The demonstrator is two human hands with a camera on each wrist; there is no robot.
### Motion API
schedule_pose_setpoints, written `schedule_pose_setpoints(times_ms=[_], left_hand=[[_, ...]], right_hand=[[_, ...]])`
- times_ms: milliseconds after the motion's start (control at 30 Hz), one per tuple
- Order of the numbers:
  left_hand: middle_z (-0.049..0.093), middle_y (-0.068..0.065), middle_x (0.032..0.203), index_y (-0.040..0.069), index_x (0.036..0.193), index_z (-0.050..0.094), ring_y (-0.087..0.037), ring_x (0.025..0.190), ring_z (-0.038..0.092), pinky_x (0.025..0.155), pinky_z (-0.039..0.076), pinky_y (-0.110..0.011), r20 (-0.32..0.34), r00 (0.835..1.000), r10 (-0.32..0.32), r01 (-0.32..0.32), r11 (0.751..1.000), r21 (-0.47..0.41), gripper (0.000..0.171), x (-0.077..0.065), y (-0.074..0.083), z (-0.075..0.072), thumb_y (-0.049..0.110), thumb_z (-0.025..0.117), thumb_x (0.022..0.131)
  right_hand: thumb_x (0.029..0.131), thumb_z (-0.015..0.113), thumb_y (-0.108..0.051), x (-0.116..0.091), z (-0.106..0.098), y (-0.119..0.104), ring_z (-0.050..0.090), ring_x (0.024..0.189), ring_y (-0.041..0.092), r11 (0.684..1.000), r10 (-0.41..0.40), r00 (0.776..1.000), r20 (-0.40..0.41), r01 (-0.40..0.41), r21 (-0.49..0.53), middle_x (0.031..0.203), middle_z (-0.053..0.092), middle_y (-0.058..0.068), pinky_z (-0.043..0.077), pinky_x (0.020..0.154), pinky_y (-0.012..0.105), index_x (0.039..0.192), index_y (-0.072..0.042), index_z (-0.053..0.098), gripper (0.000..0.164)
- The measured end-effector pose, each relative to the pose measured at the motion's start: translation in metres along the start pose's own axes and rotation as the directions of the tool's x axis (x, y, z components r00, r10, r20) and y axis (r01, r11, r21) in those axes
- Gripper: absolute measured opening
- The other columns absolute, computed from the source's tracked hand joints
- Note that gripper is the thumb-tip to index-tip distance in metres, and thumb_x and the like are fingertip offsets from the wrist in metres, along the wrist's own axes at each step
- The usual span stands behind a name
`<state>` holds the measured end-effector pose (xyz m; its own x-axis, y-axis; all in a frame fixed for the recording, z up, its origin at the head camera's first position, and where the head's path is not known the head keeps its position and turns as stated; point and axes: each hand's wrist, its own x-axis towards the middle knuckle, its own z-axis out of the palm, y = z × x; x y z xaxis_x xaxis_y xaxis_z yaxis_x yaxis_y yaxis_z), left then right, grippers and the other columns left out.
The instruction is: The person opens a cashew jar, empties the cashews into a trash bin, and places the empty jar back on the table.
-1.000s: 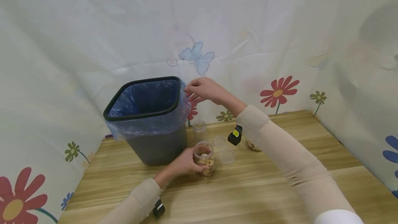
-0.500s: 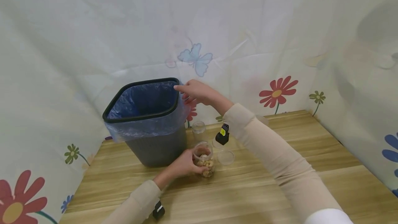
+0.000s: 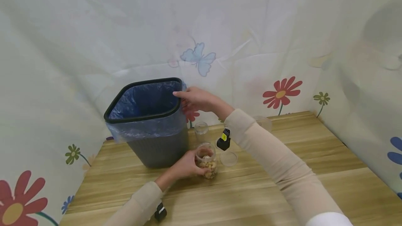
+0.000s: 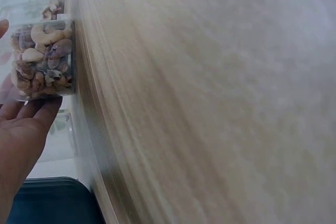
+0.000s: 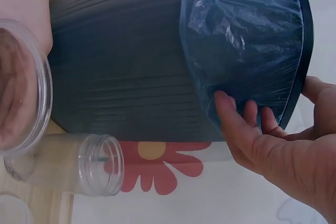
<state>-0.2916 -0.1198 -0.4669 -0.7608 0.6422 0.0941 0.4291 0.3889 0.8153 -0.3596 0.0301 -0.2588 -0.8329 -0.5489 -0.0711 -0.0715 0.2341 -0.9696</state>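
Note:
My left hand (image 3: pixel 187 165) holds a clear jar (image 3: pixel 205 152) of cashews and other nuts (image 4: pixel 44 59), uncapped and upright on the table, with fingers and thumb around its side. Left of it stands a dark grey trash can (image 3: pixel 158 151), lined with a translucent blue bag (image 3: pixel 147 128) folded over its black rim. My right hand (image 3: pixel 199 98) grips the can's right rim. In the right wrist view, the thumb reaches over the rim and the curled fingertips (image 5: pixel 224 100) touch the bag's outer overhang.
A clear jar (image 5: pixel 100 161) lies behind the nut jar beside the can. A round clear lid (image 3: pixel 228 158) rests to the right. Another clear container (image 3: pixel 263 123) is partly hidden by my right sleeve (image 3: pixel 267 149). A floral sheet (image 3: pixel 245 58) hangs behind the wooden table.
My right hand has moved slightly left and down, from beside the bag to the can's rim, with its thumb now over the edge. The left hand and nut jar have stayed put.

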Motion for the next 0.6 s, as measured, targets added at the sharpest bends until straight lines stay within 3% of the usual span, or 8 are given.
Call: schedule_pose_setpoints(times_ms=[100,167,233,333,433,533,600], left_hand=[[0.067,-0.001,0.128,0.014,0.132,0.062,-0.015,0.118,0.06,0.093,0.048,-0.027,0.002,1.0,0.003,-0.003,1.0,-0.007,0.056,0.0,0.0,0.001,0.021,0.086,0.081],[0.067,-0.002,0.129,0.014,0.132,0.062,-0.016,0.119,0.059,0.093,0.048,-0.027,0.004,1.0,0.005,-0.005,1.0,-0.015,0.057,0.0,0.0,0.001,0.02,0.086,0.081],[0.067,-0.001,0.129,0.013,0.133,0.061,-0.016,0.12,0.059,0.093,0.047,-0.027,0.008,1.0,0.004,-0.004,1.0,-0.019,0.057,0.001,0.0,0.0,0.02,0.085,0.081],[0.067,-0.002,0.129,0.012,0.133,0.061,-0.017,0.121,0.059,0.094,0.047,-0.026,0.011,1.0,0.014,-0.013,1.0,-0.02,0.057,0.002,-0.001,0.0,0.019,0.085,0.082],[0.067,-0.004,0.129,0.011,0.132,0.061,-0.017,0.121,0.06,0.094,0.047,-0.026,0.008,1.0,0.029,-0.029,0.999,-0.016,0.057,0.003,-0.002,0.0,0.018,0.086,0.081],[0.067,-0.004,0.129,0.011,0.132,0.061,-0.018,0.121,0.06,0.094,0.048,-0.027,0.004,0.999,0.042,-0.042,0.999,-0.001,0.056,0.005,-0.005,-0.001,0.018,0.085,0.082],[0.067,-0.003,0.129,0.011,0.132,0.061,-0.017,0.121,0.06,0.094,0.047,-0.027,0.007,0.999,0.038,-0.038,0.999,0.001,0.056,0.005,-0.006,-0.001,0.019,0.085,0.082]], right_hand=[[0.105,0.057,-0.035,-0.001,0.0,0.003,0.066,0.088,0.026,1.0,0.0,1.0,-0.015,0.001,0.025,0.085,0.048,0.007,0.054,0.092,0.043,0.098,-0.001,0.049,0.036],[0.106,0.057,-0.034,0.0,0.0,0.005,0.062,0.088,0.025,0.999,0.002,1.0,-0.014,-0.001,0.049,0.095,0.048,0.009,0.054,0.092,0.041,0.108,-0.002,0.048,0.033],[0.106,0.057,-0.033,0.001,0.0,0.007,0.058,0.085,0.024,0.998,-0.003,1.0,-0.015,0.004,0.062,0.096,0.046,0.009,0.053,0.088,0.038,0.111,-0.003,0.047,0.032],[0.106,0.056,-0.033,0.002,0.001,0.01,0.046,0.073,0.024,0.997,-0.021,1.0,-0.006,0.021,0.075,0.083,0.036,0.008,0.045,0.078,0.039,0.104,0.001,0.043,0.036],[0.106,0.057,-0.034,0.003,0.002,0.011,0.05,0.072,0.021,0.997,-0.03,0.999,-0.03,0.032,0.073,0.082,0.038,0.006,0.049,0.08,0.037,0.107,0.001,0.045,0.037],[0.105,0.058,-0.035,0.004,0.003,0.012,0.065,0.091,0.025,0.997,-0.015,0.998,-0.064,0.02,0.077,0.101,0.051,0.012,0.054,0.094,0.041,0.125,0.002,0.046,0.043],[0.104,0.059,-0.035,0.004,0.004,0.013,0.066,0.11,0.032,0.996,0.005,0.996,-0.088,0.002,0.085,0.124,0.052,0.017,0.052,0.1,0.047,0.138,0.001,0.043,0.052]])
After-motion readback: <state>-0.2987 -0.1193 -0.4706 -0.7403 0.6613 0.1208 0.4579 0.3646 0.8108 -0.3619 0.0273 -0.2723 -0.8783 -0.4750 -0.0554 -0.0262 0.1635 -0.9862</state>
